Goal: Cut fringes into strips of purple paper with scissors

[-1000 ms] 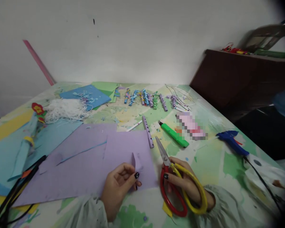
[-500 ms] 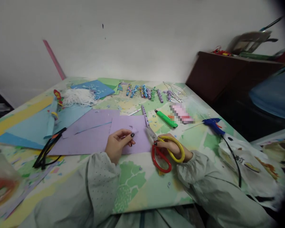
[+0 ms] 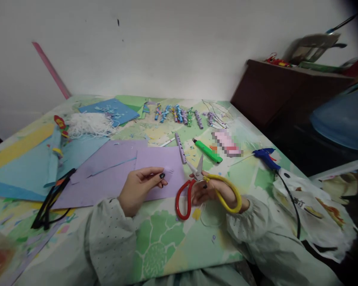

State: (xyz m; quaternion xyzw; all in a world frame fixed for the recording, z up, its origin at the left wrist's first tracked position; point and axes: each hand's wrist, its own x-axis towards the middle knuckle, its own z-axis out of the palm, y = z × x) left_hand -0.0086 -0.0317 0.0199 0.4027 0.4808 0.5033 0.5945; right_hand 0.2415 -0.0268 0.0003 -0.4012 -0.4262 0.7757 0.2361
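My left hand [image 3: 140, 187] is closed in a pinch on a small purple foam paper piece [image 3: 168, 172]. The piece is pale and hard to tell from the purple sheet [image 3: 159, 157] behind it. A pair of scissors with one red and one yellow handle [image 3: 199, 175] is in my right hand [image 3: 207, 191]. Their blades are spread and point away from me, just right of the left fingertips. Beyond the blades lies a purple tube with dark spots [image 3: 180, 147]. A green box cutter [image 3: 207, 151] rests to its right.
Several colourful rolled tubes [image 3: 179, 114] line the back. White string [image 3: 89, 125], blue sheets [image 3: 20, 167] and black strips [image 3: 52, 200] lie on the left. At right are a pink blurred-out item [image 3: 226, 142], a blue glue gun [image 3: 267, 158] with its cord, and a plastic bag [image 3: 310, 210].
The scissors' blades have spread apart, and the red handle has swung left, away from the yellow one. My left hand remains pinched. The whole view has shifted slightly.
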